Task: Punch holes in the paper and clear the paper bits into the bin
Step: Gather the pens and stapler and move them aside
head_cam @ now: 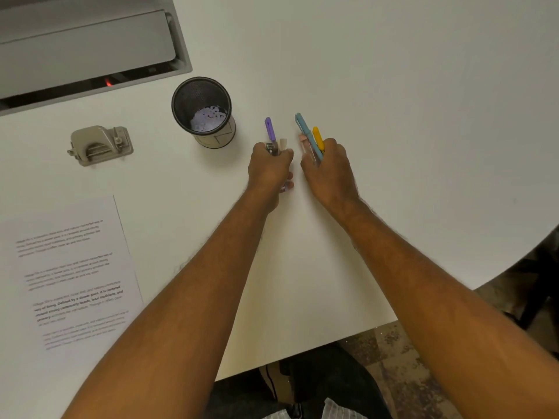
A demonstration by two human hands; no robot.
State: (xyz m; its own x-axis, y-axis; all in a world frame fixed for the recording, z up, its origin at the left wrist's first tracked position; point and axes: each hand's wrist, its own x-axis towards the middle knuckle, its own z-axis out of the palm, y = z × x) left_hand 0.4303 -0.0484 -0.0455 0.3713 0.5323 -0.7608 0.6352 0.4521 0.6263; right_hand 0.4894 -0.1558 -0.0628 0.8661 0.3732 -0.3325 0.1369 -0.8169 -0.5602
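Note:
A grey hole punch sits on the white table at the left. Right of it stands a black mesh cup serving as the bin, with white paper bits in its bottom. A printed sheet of paper lies at the lower left. My left hand is closed around a purple pen and a pale one, just right of the cup. My right hand grips a blue pen, a yellow pen and a pink one.
A grey cable-tray flap is set into the table at the top left, with a red light in its gap. The table's front edge runs across the lower right, with floor and a dark chair beyond it.

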